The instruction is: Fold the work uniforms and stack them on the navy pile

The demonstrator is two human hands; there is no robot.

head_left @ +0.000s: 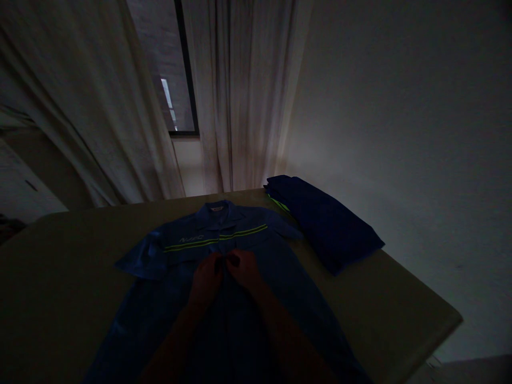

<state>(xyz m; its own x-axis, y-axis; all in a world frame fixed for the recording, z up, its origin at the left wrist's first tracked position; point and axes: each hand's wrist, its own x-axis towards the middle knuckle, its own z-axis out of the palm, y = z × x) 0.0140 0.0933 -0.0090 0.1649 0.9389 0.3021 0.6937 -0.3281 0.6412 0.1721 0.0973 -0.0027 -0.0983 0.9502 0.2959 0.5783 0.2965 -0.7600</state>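
Your left hand [207, 277] and right hand [245, 269] pinch the front placket of the blue work shirt [224, 250] spread flat at lower centre, collar and chest closed, lower front unfinished, beside folded garments [324, 221] on the table [60, 266].

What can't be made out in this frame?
- Head view: what the left hand and right hand pinch on the shirt front; dim light and the fingers hide it.
- The shirt's chest lettering: too dark and small to read.
- The shirt's hem: cut off by the bottom edge.
- The folded pile: its garment type is unclear.
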